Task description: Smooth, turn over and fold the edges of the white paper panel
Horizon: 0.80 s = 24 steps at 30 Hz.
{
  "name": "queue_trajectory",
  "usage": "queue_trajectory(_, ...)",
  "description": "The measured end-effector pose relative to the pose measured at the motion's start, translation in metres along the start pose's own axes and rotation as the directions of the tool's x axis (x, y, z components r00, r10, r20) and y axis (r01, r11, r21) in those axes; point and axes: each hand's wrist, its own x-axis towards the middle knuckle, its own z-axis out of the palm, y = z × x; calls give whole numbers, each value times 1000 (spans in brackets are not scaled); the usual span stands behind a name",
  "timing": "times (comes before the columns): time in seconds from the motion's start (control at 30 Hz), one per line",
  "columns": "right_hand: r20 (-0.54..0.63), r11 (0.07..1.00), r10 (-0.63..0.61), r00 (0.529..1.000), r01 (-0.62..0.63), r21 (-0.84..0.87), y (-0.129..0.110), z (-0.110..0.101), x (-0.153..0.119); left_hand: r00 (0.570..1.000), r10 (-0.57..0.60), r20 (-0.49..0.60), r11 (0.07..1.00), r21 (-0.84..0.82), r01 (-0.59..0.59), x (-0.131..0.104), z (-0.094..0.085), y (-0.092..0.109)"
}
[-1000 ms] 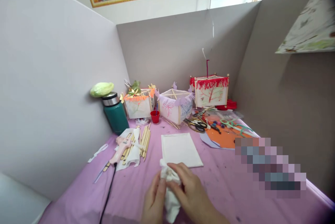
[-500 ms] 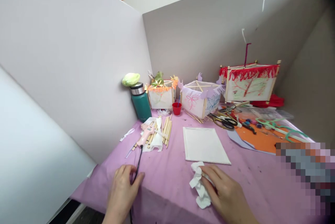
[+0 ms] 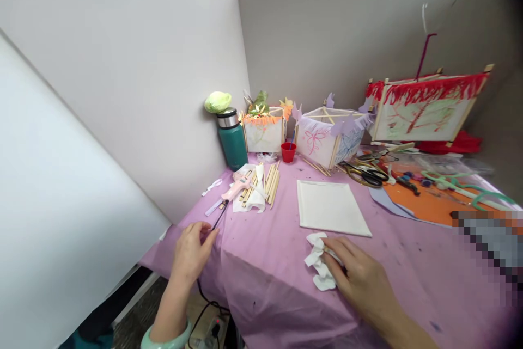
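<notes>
Your 2 hands are apart: your right hand [image 3: 354, 270] pinches crumpled white tissue [image 3: 321, 263] just below the white panel [image 3: 333, 207]; your left hand [image 3: 195, 246] has its fingers closed on the black cord [image 3: 220, 215].

there's open purple tablecloth [image 3: 286, 199] running between wooden sticks [image 3: 273, 187] and the white panel [image 3: 333, 208], with red cup [image 3: 288, 154] and purple-trimmed lantern [image 3: 312, 143] blocking its far end.

Glue gun [image 3: 237, 187] left of panel [image 3: 332, 208]
</notes>
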Motion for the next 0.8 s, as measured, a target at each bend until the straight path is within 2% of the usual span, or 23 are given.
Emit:
queue_trajectory(0.1,8,1000,4,1000,-4,1,-1,0,0,996,-12,-83,998,-69,6,-8,-4,3)
queue_trajectory(0.23,-31,1000,-5,1000,5,-2,-1,-2,2,983,-48,-175,989,-148,22,-15,-20,9)
queue_trajectory(0.3,-70,1000,-2,998,3,11,-6,-5,5,979,-50,-197,979,-202,10,-18,-27,18)
queue_trajectory(0.37,-76,998,10,997,-6,57,-15,-8,9,985,-37,-167,957,-288,-13,-24,-28,34)
queue_trajectory(0.43,-44,991,11,999,-5,136,-29,-10,16,998,37,-59,899,-435,-59,-35,-20,57)
queue_trajectory(0.47,-22,984,0,1000,4,179,-37,-10,19,994,110,26,852,-517,-81,-41,-12,70)
queue_trajectory(0.53,9,968,-24,1000,21,250,-53,-8,25,957,258,134,738,-666,-106,-54,8,96)
queue_trajectory(0.6,24,956,-15,1000,7,292,-64,-5,29,926,326,190,656,-751,-77,-63,29,118)
queue_trajectory(0.63,35,950,-5,999,-6,312,-67,-3,31,932,309,188,634,-771,-55,-66,37,126)
queue_trajectory(0.7,82,929,13,997,-42,366,-69,-1,32,931,303,204,590,-807,-16,-65,46,135)
queue_trajectory(0.8,195,876,-17,981,-79,475,-65,-1,31,926,308,217,579,-816,-2,-55,43,131)
